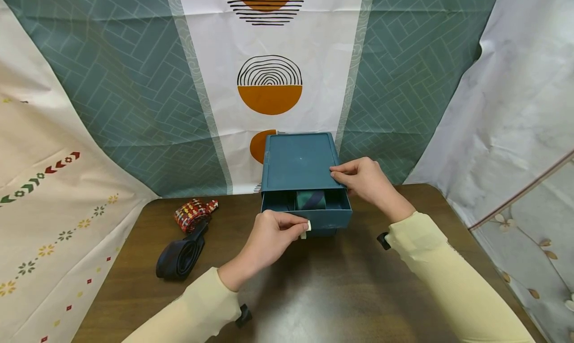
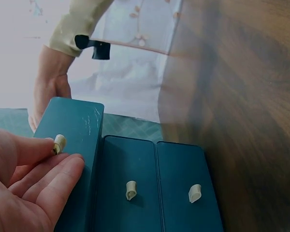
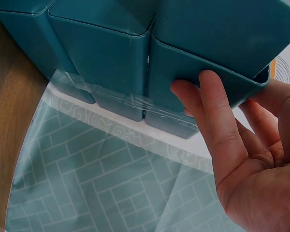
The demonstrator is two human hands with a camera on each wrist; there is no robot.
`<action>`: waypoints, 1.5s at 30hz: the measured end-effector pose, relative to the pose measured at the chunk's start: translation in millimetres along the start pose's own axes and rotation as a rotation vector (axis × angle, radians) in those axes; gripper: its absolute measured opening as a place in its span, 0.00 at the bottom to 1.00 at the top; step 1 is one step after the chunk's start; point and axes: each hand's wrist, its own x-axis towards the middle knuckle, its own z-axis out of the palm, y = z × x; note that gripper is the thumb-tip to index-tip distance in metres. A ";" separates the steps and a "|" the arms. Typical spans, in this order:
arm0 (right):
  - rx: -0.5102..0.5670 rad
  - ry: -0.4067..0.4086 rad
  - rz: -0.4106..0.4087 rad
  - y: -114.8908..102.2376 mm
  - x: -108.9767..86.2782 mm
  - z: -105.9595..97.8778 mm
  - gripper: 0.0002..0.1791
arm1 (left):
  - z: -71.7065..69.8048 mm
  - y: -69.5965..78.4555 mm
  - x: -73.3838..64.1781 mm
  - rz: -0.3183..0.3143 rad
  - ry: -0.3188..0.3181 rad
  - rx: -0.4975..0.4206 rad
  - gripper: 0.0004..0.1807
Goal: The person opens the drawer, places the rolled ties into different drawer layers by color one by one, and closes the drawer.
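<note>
A teal drawer cabinet (image 1: 300,161) stands at the back of the table, its top drawer (image 1: 329,219) pulled partway out. My left hand (image 1: 271,236) pinches that drawer's cream pull tab (image 2: 59,143) between thumb and fingers. Inside the drawer lies a rolled green and navy tie (image 1: 311,200), partly hidden by the cabinet top. At the cabinet's front right corner, my right hand (image 1: 367,181) holds the upper edge; two of its fingers (image 3: 215,94) lie against the side wall. Below the top drawer, the middle drawer (image 2: 130,162) and bottom drawer (image 2: 179,164) are closed, each with a cream tab.
On the table's left lie a rolled dark navy tie (image 1: 179,257) and a rolled red patterned tie (image 1: 193,213). The brown wooden table (image 1: 323,293) extends in front of the cabinet. A patterned curtain (image 1: 157,93) hangs right behind the cabinet.
</note>
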 end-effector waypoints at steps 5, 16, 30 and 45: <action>0.012 -0.002 0.000 1.6 0.3 -0.7 0.18 | -0.5 -0.2 4.1 0.000 -0.003 0.001 0.06; 0.002 -0.003 -0.019 3.3 1.2 -2.2 0.18 | -1.4 -0.6 11.9 -0.017 0.003 0.000 0.07; -0.006 -0.004 -0.009 2.3 1.6 -1.3 0.18 | -2.3 -4.0 21.2 -0.049 0.020 -0.017 0.06; 0.002 -0.001 -0.025 3.5 0.9 -1.8 0.18 | -1.0 -5.9 30.3 -0.044 0.044 -0.068 0.07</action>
